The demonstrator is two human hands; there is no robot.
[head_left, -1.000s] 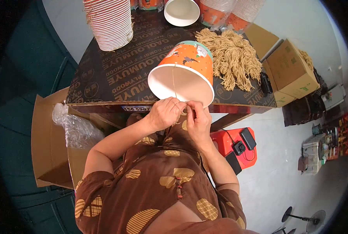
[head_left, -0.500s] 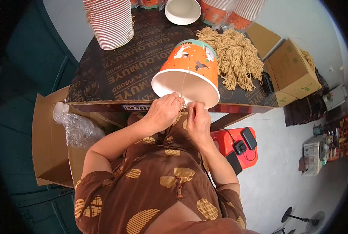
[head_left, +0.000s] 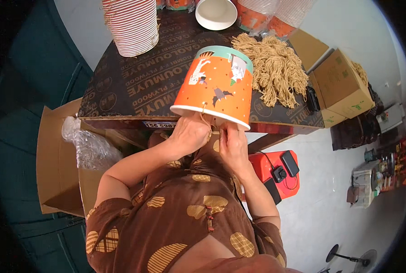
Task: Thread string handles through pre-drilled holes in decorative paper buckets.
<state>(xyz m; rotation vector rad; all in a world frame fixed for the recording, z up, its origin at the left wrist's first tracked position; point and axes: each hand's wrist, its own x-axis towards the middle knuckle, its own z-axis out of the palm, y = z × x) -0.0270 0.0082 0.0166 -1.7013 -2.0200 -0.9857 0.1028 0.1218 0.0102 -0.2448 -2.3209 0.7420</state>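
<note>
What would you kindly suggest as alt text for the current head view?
A person's left hand and right hand are at the rim of a tilted orange tub, where a thin cord hangs. On the dark table, a cord heap lies right, a tub stack left.

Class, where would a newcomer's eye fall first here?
Probably the orange tub, tilted at the near edge of the dark table, left hand and right hand at its rim. Next, right of it, the heap of tan string; then the tall stack of nested tubs, upper left.

Dark tabletop [head_left: 139, 86]: tan cord heap [head_left: 278, 68] right, bucket stack [head_left: 132, 29] left, white-lined bucket [head_left: 216, 13] at back
</note>
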